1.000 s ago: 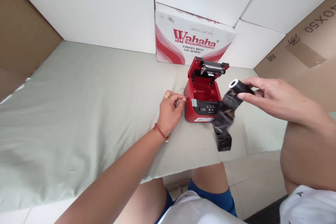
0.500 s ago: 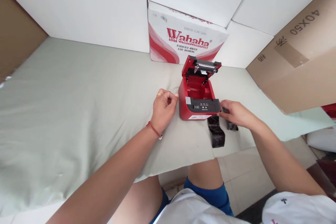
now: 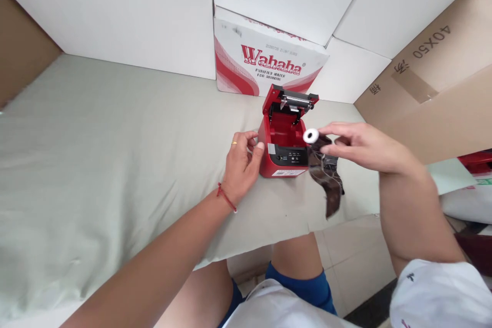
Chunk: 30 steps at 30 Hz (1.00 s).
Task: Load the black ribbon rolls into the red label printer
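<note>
A red thermal printer (image 3: pixel 285 170) sits on the cloth with its black-trimmed lid raised and its paper bay exposed. At its left side is my left hand (image 3: pixel 243 164), fingers loosely curled, thumb apart from them and touching the casing; nothing shows in its grasp. Above the printer's front right corner, my right hand (image 3: pixel 363 146) pinches a small paper roll (image 3: pixel 311 136) between thumb and fingers. The roll's white end with a dark core hole faces the bay. From it hangs a dark, crinkled strip (image 3: pixel 326 184). The far side of the roll is hidden by my fingers.
Pale green cloth (image 3: pixel 115 138) covers the table. White boxes (image 3: pixel 134 15) and a Wahaba-style red-and-white water carton (image 3: pixel 265 61) stand behind the printer. A brown carton (image 3: pixel 434 77) bounds the right side. Below the table's front edge are my legs and the tiled floor.
My right hand has lifted the roll from beside the printer up to its front right corner, the dark strip trailing. My left thumb has spread from the fingers against the casing.
</note>
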Motion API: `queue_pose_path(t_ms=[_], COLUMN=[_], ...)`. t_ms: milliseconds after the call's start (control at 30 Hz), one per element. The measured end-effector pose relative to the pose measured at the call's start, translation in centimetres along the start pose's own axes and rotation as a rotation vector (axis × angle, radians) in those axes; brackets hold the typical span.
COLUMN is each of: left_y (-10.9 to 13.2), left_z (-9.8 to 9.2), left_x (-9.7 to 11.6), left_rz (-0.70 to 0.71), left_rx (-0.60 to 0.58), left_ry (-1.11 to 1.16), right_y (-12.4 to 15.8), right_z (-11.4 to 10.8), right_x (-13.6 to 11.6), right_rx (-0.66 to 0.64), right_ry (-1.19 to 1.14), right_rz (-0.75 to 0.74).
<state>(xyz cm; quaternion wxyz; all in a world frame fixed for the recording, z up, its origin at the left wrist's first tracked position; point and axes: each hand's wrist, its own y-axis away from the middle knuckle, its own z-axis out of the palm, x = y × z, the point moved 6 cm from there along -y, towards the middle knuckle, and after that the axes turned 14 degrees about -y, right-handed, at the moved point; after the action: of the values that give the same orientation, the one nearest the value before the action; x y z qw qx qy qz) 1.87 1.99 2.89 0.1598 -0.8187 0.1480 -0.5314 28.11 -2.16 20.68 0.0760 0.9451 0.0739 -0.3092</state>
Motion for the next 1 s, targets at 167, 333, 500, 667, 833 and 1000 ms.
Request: queue_pose_path(t_ms=[167,333,500,667,833,1000], left_y=[2.0,3.2,3.7,3.8,3.9,3.9], left_z=[-0.6,-0.1,-0.4,-0.1,-0.1,-0.2], left_x=[3.0,4.1,4.9,5.1,5.2,5.2], left_rz=[0.390,0.579,0.644,0.675,0.685,0.669], left_rx=[0.085,0.080,0.182,0.109,0.084,0.074], left_ry=[-0.119,-0.177,-0.160,-0.216,-0.245,-0.259], right_y=[-5.6,-7.6,-8.6,-9.6,-7.1,-3.9], right_z=[4.3,6.5,7.2,7.6,6.9,2.0], right_x=[-1.5,-2.2,-2.3,-2.0,-2.3,-1.8], right_rx=[0.016,-0.091,-0.073,-0.051,0.026,0.475], right_ry=[0.263,0.476,0.511,0.482,0.225,-0.048], right_rz=[0.075,0.161,0.201,0.169,0.023,-0.227])
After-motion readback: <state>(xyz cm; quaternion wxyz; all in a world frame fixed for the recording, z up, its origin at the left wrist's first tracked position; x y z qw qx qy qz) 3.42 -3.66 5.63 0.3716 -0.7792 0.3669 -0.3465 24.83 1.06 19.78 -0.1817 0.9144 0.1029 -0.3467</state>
